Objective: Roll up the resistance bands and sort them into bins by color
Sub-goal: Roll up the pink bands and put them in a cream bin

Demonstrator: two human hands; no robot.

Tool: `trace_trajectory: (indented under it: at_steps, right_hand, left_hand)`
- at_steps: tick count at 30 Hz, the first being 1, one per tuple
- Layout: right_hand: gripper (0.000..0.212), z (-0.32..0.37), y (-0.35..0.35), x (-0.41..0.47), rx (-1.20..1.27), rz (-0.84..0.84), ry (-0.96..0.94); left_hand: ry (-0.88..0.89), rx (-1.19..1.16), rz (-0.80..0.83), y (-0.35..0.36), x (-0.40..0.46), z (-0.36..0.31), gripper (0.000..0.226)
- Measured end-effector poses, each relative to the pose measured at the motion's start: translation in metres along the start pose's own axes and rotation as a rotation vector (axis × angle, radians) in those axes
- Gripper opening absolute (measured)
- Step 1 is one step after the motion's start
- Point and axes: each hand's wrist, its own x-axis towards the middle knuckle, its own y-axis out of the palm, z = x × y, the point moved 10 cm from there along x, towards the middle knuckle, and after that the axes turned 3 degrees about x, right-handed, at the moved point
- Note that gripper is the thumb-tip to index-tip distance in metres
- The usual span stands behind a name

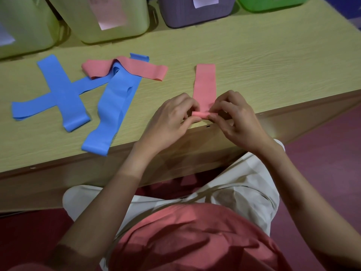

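A pink resistance band (205,83) lies flat on the wooden table, running away from me, with its near end rolled into a small tube. My left hand (170,120) pinches the left side of that roll and my right hand (234,118) pinches the right side, close to the table's front edge. Further left, a second pink band (136,68) is draped over a long blue band (115,106). Two more blue bands (58,90) lie crossed at the far left.
Bins stand along the back of the table (263,65): two pale yellow-green ones (101,18) at the left, a purple one (197,12) in the middle and a green one (269,3) at the right, several with paper labels. My legs are below the table edge.
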Motion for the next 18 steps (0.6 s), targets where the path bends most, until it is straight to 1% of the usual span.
trace_trajectory:
  at_steps: [3,7,10,18]
  right_hand:
    - [0.020,0.0024,-0.0018,-0.0026,0.000,-0.005,-0.016]
    - [0.032,0.0072,-0.0014,-0.0037,-0.029,0.031,-0.051]
    - [0.030,0.0067,0.0008,-0.0045,-0.049,0.053,-0.060]
    - [0.029,0.0036,-0.0042,-0.0062,-0.025,0.021,-0.027]
  left_hand:
    - [0.007,-0.010,-0.009,-0.0007,-0.0015,-0.0009,0.015]
    - [0.027,-0.005,-0.017,-0.0007,-0.0022,-0.0024,0.015]
    - [0.033,-0.001,-0.040,-0.0006,-0.0026,-0.0029,0.015]
    - [-0.011,0.002,-0.057,0.0009,0.0003,0.0007,0.014]
